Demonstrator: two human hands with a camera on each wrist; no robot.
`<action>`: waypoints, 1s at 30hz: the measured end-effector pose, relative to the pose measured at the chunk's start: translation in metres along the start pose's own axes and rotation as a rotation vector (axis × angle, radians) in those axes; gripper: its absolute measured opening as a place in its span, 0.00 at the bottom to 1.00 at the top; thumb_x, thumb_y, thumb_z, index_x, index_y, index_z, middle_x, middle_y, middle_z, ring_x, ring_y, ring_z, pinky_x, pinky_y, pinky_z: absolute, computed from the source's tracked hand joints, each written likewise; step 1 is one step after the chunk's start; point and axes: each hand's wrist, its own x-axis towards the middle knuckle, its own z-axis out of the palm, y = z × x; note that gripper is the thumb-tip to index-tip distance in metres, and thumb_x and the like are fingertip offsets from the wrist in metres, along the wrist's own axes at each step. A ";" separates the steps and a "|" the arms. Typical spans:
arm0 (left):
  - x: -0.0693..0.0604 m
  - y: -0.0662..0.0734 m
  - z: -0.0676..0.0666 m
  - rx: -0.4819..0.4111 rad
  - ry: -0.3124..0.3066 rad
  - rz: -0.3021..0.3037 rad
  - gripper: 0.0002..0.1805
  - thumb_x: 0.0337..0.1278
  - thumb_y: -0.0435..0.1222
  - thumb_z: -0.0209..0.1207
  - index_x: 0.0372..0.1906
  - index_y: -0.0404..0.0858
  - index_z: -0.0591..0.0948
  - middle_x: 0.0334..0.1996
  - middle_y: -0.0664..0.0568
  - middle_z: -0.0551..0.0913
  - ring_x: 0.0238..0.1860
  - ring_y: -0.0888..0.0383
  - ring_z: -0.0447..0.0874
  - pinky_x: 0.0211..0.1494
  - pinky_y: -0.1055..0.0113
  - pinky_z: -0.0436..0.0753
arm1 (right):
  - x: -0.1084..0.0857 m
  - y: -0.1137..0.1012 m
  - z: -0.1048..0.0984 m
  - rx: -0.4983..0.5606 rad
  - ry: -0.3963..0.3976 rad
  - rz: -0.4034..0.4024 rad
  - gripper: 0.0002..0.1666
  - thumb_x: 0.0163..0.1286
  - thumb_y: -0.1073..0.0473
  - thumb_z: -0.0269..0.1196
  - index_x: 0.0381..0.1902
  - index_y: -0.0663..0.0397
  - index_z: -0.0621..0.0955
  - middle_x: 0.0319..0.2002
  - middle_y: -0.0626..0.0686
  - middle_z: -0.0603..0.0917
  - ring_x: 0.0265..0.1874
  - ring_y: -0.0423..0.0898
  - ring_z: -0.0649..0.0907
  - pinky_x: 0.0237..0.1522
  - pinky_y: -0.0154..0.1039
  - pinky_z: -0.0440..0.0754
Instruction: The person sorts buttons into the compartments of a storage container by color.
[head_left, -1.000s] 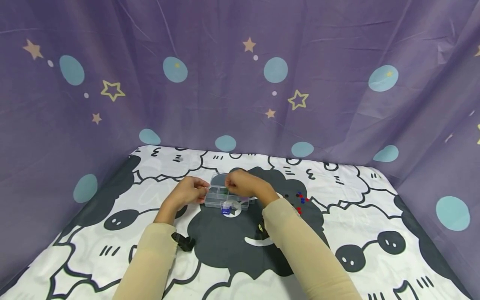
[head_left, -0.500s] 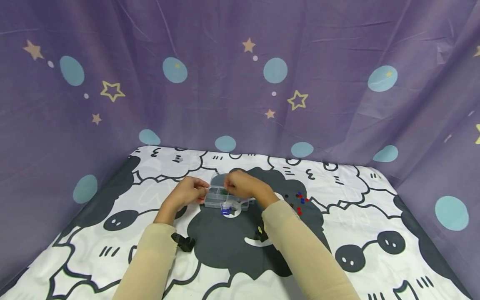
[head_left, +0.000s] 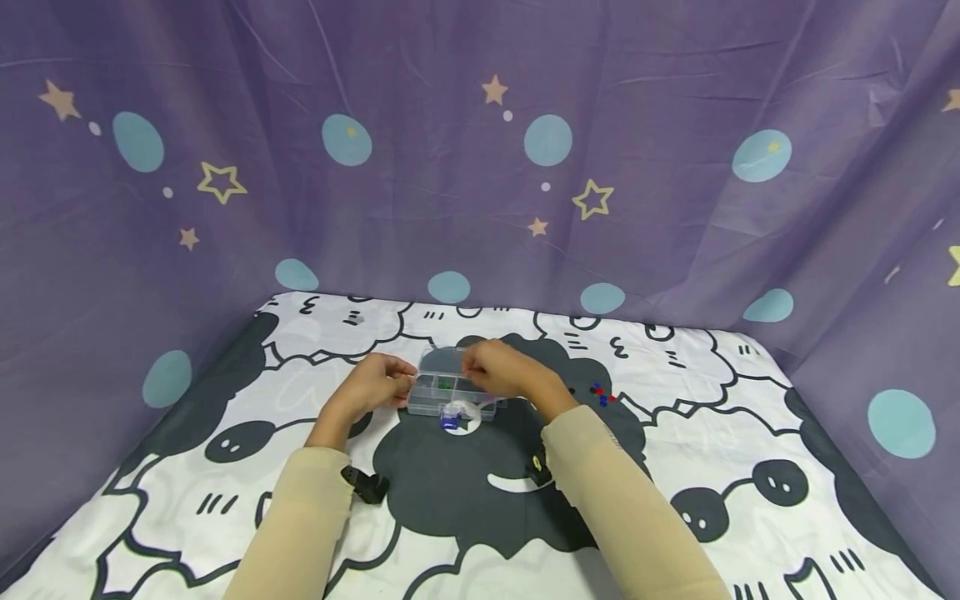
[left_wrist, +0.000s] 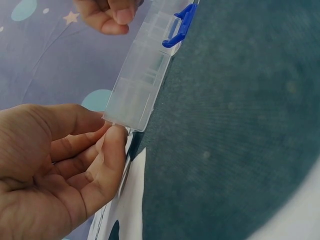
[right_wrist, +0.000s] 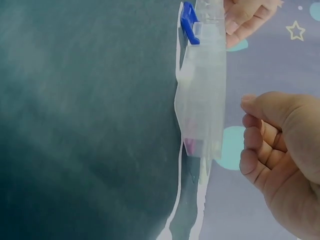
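Relative to half a second ago: right hand (head_left: 497, 368) has shifted a little to its right over the box, and more of the green pieces (head_left: 445, 384) in a rear compartment now shows. Right sleeve (head_left: 626, 500) has moved the same way and covers the spot where the lower red pieces lay. Left hand (head_left: 375, 383) and box unchanged in position.

Compartment box (head_left: 427, 406): clear, slightly cloudy rigid plastic, rectangular, thin upright dividers, transparent lid (head_left: 438, 361) tipped open at the far side. Glossy blue latch (head_left: 450, 421) at the front edge. Magenta patch (right_wrist: 190, 145) visible through the wall near the right end. Box rests on the dark sheep face of the printed cloth (head_left: 465, 475), mid-table.

Left fingers: thumb and fingertips pinch the box's left end. Right fingers: curled in against the thumb, above the box's right half, apart from the walls, nothing visibly held.

Small red and blue pieces (head_left: 603, 402) lie scattered right of the box. Smooth purple curtain (head_left: 450, 208) behind, in soft folds.
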 end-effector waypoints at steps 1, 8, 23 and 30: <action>0.000 0.000 0.000 0.000 0.000 0.001 0.14 0.70 0.27 0.57 0.56 0.27 0.82 0.42 0.41 0.84 0.31 0.57 0.85 0.35 0.65 0.89 | -0.002 0.001 -0.001 0.003 0.000 0.002 0.08 0.76 0.67 0.59 0.42 0.61 0.85 0.35 0.50 0.86 0.26 0.38 0.78 0.35 0.35 0.80; 0.000 0.000 0.001 0.014 0.005 -0.004 0.14 0.71 0.28 0.57 0.56 0.28 0.82 0.41 0.41 0.84 0.32 0.57 0.85 0.36 0.65 0.89 | -0.020 0.010 -0.008 0.007 0.022 0.032 0.07 0.76 0.66 0.60 0.43 0.60 0.85 0.36 0.49 0.86 0.31 0.39 0.82 0.37 0.36 0.83; -0.001 0.000 0.001 0.016 0.000 -0.007 0.14 0.71 0.28 0.56 0.56 0.27 0.82 0.41 0.41 0.83 0.31 0.56 0.85 0.36 0.64 0.89 | -0.060 0.029 -0.020 -0.014 0.090 0.071 0.05 0.75 0.65 0.62 0.41 0.60 0.85 0.30 0.47 0.83 0.22 0.37 0.76 0.31 0.36 0.79; 0.000 0.001 0.001 0.020 0.004 -0.007 0.14 0.71 0.28 0.56 0.56 0.27 0.82 0.41 0.41 0.83 0.31 0.57 0.85 0.35 0.65 0.89 | -0.075 0.038 -0.024 -0.010 0.127 0.097 0.04 0.74 0.65 0.63 0.36 0.57 0.83 0.26 0.45 0.79 0.24 0.37 0.74 0.30 0.36 0.77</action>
